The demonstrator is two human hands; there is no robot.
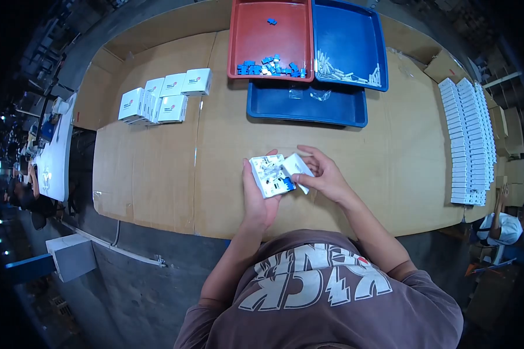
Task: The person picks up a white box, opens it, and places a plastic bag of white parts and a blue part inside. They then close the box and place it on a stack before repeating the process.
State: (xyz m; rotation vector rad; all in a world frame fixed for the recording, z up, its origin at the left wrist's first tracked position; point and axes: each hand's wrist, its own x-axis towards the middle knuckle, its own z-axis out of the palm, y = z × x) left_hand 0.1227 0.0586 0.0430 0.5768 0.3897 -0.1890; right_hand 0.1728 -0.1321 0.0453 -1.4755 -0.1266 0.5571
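My left hand point(256, 205) is wrapped round a small white square case point(270, 171), thumb along its left side. The case's inside faces up, showing white and dark parts and a blue piece point(288, 184) at its lower right corner. In my right hand point(327, 179), a thin white panel point(296, 166) is pinched between thumb and fingers. The panel is tilted and overlaps the right edge of the case in this view. Both hands are over the cardboard-covered table, near its front edge.
Ahead are a red tray point(271, 41) with small blue pieces, a blue tray point(346, 43) with white sticks, and a lower blue tray point(305, 110). White boxes point(173, 109) stand at left; rows of white cases point(470, 142) line the right. Other people point(503, 228) are at both sides.
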